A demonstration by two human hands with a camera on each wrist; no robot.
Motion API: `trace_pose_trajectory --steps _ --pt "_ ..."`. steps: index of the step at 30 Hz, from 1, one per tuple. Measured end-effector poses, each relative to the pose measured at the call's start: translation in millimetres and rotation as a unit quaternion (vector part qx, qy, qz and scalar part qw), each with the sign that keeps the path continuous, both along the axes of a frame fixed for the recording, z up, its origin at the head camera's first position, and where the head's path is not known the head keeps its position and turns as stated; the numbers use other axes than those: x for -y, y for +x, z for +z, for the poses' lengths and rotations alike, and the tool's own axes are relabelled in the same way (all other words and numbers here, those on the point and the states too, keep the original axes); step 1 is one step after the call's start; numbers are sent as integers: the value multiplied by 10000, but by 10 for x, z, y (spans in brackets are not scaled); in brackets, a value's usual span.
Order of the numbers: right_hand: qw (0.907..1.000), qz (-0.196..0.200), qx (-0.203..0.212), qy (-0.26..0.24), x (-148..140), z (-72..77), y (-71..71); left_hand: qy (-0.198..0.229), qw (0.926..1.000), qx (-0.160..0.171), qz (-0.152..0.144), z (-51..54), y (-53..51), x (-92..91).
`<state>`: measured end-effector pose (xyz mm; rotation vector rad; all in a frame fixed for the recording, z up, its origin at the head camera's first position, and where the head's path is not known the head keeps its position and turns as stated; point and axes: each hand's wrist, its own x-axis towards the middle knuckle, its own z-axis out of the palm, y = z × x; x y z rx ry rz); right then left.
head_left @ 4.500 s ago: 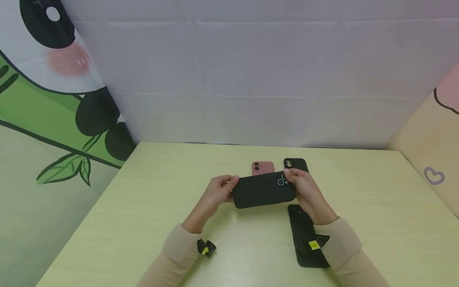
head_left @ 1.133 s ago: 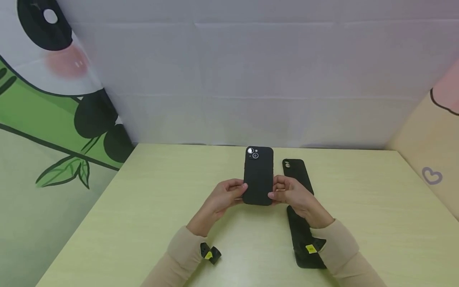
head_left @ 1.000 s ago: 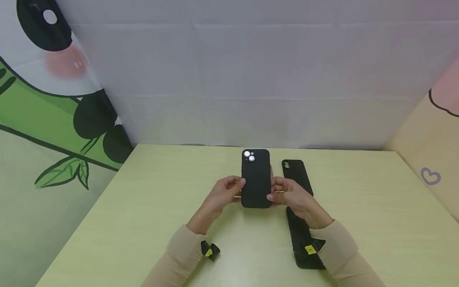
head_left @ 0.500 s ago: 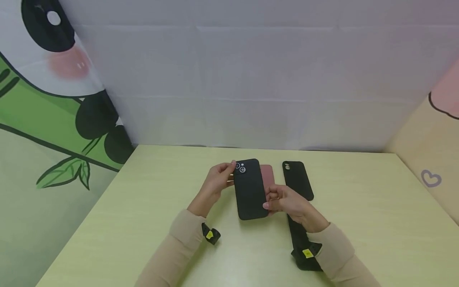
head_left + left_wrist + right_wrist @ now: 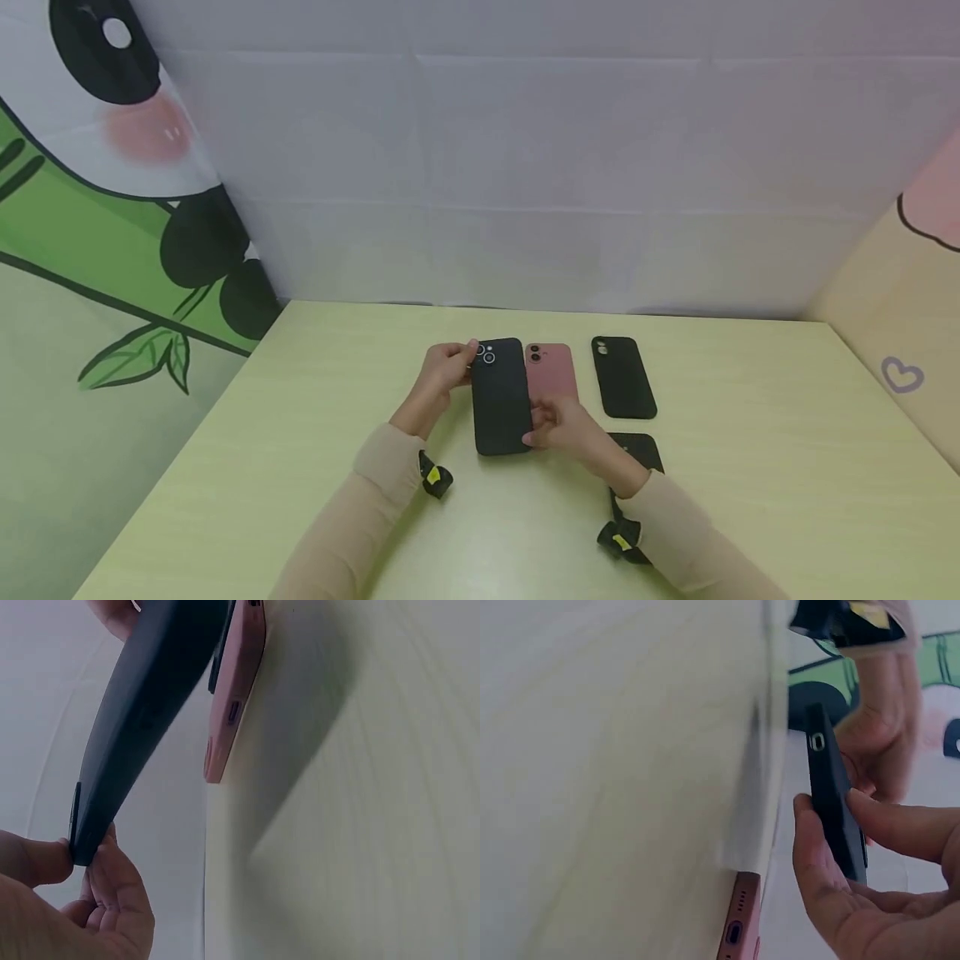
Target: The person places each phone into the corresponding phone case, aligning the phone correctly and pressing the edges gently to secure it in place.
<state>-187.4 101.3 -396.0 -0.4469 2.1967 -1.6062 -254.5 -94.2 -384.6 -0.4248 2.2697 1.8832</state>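
Observation:
Both hands hold a black phone [image 5: 500, 398], its camera end up and two ringed lenses at top left. My left hand [image 5: 442, 372] pinches the upper left corner between thumb and fingers; the left wrist view shows the phone [image 5: 142, 712] raised off the table above its shadow. At the lower right edge my right hand [image 5: 562, 429] pinches it, thumb on one face and fingers on the other in the right wrist view. Just right of it a pink phone [image 5: 551, 371] lies on the table, its lower end hidden by my right hand in the head view.
A black case or phone [image 5: 624, 379] lies right of the pink phone. Nearer me, another black one [image 5: 637, 450] lies partly under my right forearm. The pale table [image 5: 360, 358] meets a light cloth wall behind, with patterned walls at both sides.
The held black phone has moved left, uncovering the pink phone. It stands more upright than half a second ago. Both hands have shifted left with it, and more of the nearer black item shows.

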Motion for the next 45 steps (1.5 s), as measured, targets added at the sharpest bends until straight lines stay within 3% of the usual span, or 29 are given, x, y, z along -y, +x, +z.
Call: trace_pose_trajectory --steps 4,9,17,23,30,35,40,45 --pt "9969 -299 -409 601 133 -38 -48 -132 9998 60 -116 -15 -95 59" --pt "9908 -482 -459 1179 222 -67 -121 -256 9990 269 -256 -29 -184 111" --pt "9812 -209 -786 1749 267 -85 -174 -506 9962 455 -535 -106 -264 147" --pt "9727 294 -1087 2028 262 -73 -176 -962 9926 197 -707 -162 -248 159" --pt "9684 548 -1080 2179 268 -59 -172 -2261 9708 -260 -754 -178 -247 114" --pt "9635 542 -921 2452 296 -56 -184 -2867 9523 -685 -792 -195 -235 67" --pt "9576 572 -812 2705 310 -64 -189 -3283 9359 -894 -913 -196 -230 31" --pt "9527 666 -890 2829 309 -58 -182 -3507 9278 -841 -954 -183 -217 14"
